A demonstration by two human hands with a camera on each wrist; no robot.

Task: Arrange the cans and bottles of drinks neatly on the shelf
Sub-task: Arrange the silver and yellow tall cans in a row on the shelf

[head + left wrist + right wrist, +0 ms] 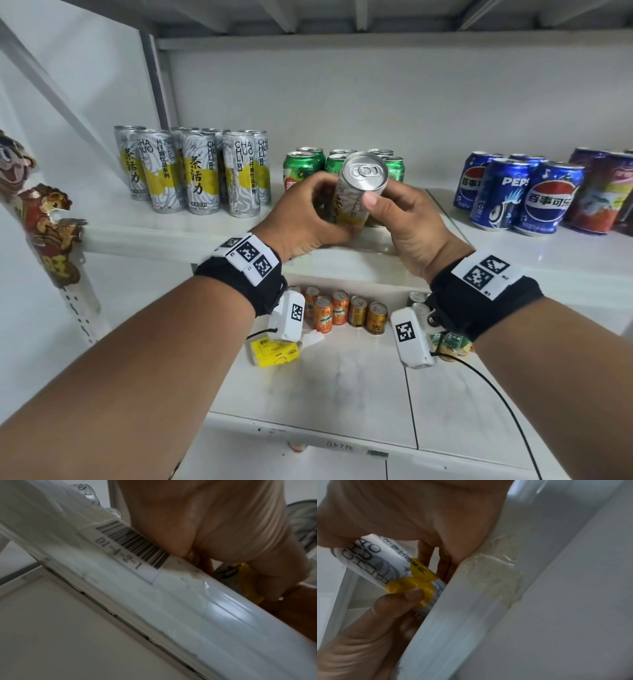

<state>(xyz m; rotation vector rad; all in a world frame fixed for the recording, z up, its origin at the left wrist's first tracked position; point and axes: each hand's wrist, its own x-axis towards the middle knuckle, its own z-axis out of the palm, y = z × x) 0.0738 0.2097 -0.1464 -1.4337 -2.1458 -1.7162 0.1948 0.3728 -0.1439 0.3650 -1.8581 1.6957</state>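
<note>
A tall silver-and-yellow tea can (pixel 365 171) is held by both hands just above the front of the upper shelf (pixel 154 233), tilted so that its lid faces me. My left hand (pixel 308 212) wraps the lower body; my right hand (pixel 387 209) pinches the can near the rim with thumb and fingers. In the right wrist view the can (pixel 373 561) shows its label, with the left thumb (pixel 399 601) pressed on the yellow band. The left wrist view shows mostly palm and only a sliver of the can (pixel 229 573). Several matching tea cans (pixel 191 171) stand grouped at the shelf's left.
Green cans (pixel 305 164) stand behind the hands, blue Pepsi cans (pixel 513 195) to the right, purple and orange cans (pixel 603 192) at the far right. The lower shelf holds orange cans (pixel 329 311), gold cans (pixel 370 315) and a yellow pack (pixel 274 353). A barcode label (pixel 130 545) marks the shelf edge.
</note>
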